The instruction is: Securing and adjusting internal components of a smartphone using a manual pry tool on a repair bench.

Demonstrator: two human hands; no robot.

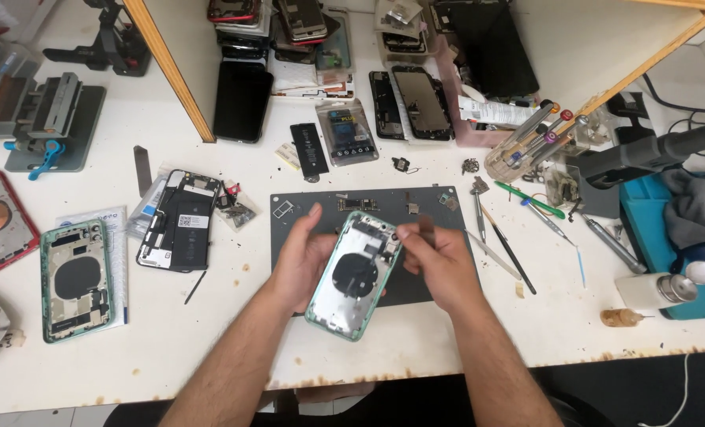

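left hand (303, 257): cupped under green phone housing (352, 274), fingers clamped on its left edge, thumb raised free.
green phone housing: tilted, open side up, over grey work mat (439, 207), centre of bench.
right hand (435, 261): at 3 o'clock of housing, fingertips pinched together on small dark tool (425, 229) at its top corner.
second green housing (74, 279): flat at 9 o'clock, well apart.
screwdrivers (510, 253): at 2 o'clock.
phone stack (273, 32): far, 12 o'clock.
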